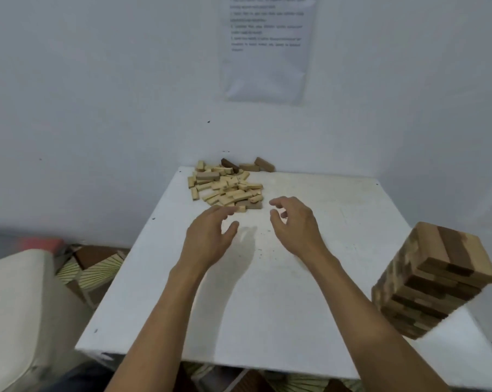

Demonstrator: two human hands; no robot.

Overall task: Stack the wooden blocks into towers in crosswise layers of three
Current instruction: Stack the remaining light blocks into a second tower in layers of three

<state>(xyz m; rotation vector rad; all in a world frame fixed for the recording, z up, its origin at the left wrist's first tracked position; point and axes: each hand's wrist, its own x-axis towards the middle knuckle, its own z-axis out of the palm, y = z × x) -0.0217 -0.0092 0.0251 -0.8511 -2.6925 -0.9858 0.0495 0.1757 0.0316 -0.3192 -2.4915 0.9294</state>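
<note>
A heap of small pale wooden blocks (pixel 226 186) lies at the far left of the white table (pixel 281 306), with a few larger brown blocks (pixel 263 164) at the wall behind it. A tall tower of crosswise layers (pixel 434 278) in light and dark wood stands at the table's right edge. My left hand (pixel 210 236) hovers just in front of the heap, fingers spread and empty. My right hand (pixel 294 222) hangs beside it to the right, fingers loosely curled, holding nothing.
A white wall rises right behind the table, with a printed sheet (pixel 267 46) taped to it. A cream cushion (pixel 15 306) and patterned boxes (pixel 94 270) sit on the floor to the left.
</note>
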